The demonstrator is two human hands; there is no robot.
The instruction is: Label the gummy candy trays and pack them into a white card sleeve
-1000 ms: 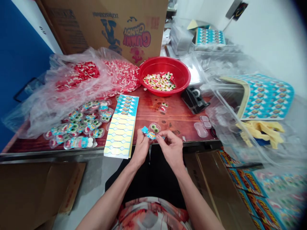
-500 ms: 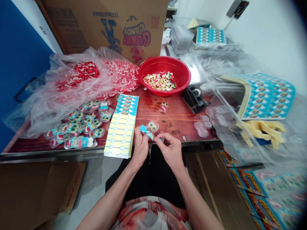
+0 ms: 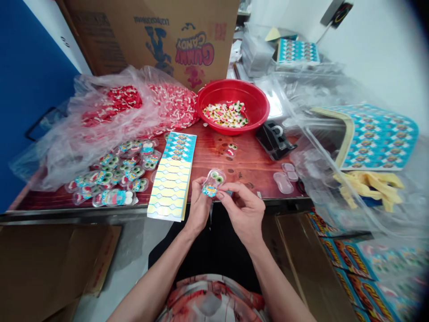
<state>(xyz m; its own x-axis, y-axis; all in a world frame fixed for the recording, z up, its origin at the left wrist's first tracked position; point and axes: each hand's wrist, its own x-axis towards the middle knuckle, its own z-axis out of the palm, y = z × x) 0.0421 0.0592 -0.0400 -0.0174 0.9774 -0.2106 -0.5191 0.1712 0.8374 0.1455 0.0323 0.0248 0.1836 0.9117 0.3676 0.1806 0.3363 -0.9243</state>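
Both hands meet at the table's front edge around one small clear blister pack [image 3: 214,180] that holds a green eyeball candy. My left hand [image 3: 198,206] grips its left side, fingers closed. My right hand [image 3: 244,210] pinches the blue sticker label [image 3: 210,191] against the pack's lower end. Just left of the hands lies a long sticker sheet [image 3: 172,174], mostly peeled, with blue labels left at its far end. Further left is a pile of finished labelled packs [image 3: 115,176].
A red bowl [image 3: 258,114] of loose eyeball candies stands at the back centre, a black tape dispenser [image 3: 275,139] to its right. Empty clear packs [image 3: 284,179] lie right of my hands. Plastic bags of red candy [image 3: 117,112] and a Gummy Candy carton [image 3: 161,36] fill the back left.
The blue label, earlier held loose between both hands beside the pack, now sits pressed on the pack's lower end, and the pack is lifted in my left hand.
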